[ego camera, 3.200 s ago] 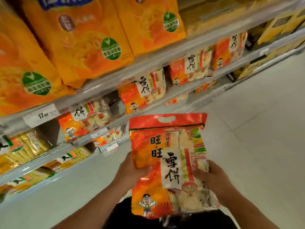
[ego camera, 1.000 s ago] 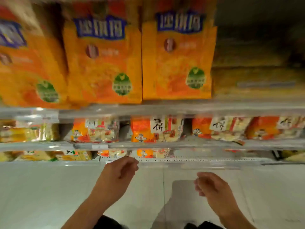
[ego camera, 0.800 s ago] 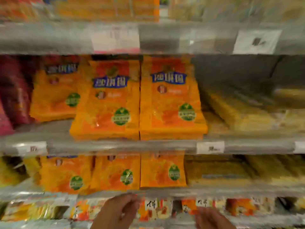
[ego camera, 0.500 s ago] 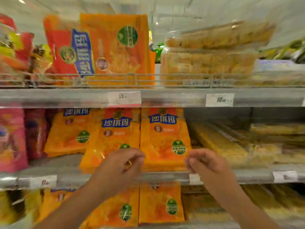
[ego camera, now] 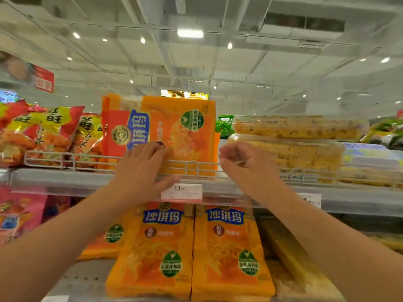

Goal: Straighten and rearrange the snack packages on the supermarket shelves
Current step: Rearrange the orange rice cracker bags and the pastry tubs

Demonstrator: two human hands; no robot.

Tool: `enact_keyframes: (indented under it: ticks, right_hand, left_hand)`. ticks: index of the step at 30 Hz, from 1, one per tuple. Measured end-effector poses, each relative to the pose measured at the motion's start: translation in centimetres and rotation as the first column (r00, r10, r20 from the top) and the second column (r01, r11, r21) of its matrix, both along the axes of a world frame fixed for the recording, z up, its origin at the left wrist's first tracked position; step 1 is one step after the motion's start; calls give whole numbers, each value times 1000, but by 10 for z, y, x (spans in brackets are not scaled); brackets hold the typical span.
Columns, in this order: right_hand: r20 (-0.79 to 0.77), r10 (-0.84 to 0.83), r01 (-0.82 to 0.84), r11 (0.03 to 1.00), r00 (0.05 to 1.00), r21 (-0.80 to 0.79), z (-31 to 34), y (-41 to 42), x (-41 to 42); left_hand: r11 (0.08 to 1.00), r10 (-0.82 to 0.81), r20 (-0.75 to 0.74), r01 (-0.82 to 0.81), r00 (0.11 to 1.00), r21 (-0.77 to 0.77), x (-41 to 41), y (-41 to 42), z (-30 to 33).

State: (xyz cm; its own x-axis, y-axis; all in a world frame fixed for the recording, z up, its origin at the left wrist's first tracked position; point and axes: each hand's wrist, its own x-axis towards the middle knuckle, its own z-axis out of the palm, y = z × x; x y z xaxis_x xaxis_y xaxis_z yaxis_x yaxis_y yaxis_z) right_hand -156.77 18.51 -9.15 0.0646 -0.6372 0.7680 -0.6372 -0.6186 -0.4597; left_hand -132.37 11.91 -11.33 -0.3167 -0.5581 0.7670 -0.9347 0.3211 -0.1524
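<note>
An orange snack package (ego camera: 181,131) lies turned on its side on the top shelf (ego camera: 65,180), behind a white wire rail (ego camera: 192,165). My left hand (ego camera: 144,168) reaches over the rail with straight fingers against the package's lower front. My right hand (ego camera: 244,164) hovers at the package's right edge, fingers loosely curled, holding nothing. Two upright orange packages (ego camera: 231,253) of the same kind stand on the shelf below.
Red and yellow snack bags (ego camera: 43,134) fill the top shelf's left end. Clear trays of yellow cakes (ego camera: 294,147) are stacked on the right. A white price tag (ego camera: 181,192) hangs on the shelf edge under my hands. Pink bags (ego camera: 19,214) sit lower left.
The red rice-cracker bag I held earlier is gone from my hands. My view rose from the bottom shelves to the top shelf, and both empty hands lifted to the sideways orange package.
</note>
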Motion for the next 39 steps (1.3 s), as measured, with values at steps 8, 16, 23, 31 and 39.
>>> enact_keyframes:
  ticks: [8, 16, 23, 31, 39]
  right_hand:
    - [-275, -210, 135, 954, 938, -268, 70, -43, 57]
    - [-600, -420, 422, 895, 681, -146, 129, -85, 111]
    - [-690, -378, 503, 864, 618, -23, 157, -80, 123]
    - [-742, -226, 442, 891, 631, 105, 164, -89, 131]
    - [-703, -176, 327, 941, 689, 84, 160, -83, 121]
  left_hand:
    - [992, -3, 40, 8, 999, -123, 15, -25, -32]
    - [995, -91, 79, 94, 993, -36, 26, -26, -24]
    - [995, -86, 127, 92, 988, -38, 27, -33, -27]
    - [996, -75, 123, 81, 990, -46, 28, -32, -29]
    - [994, -100, 104, 105, 990, -45, 27, -28, -27]
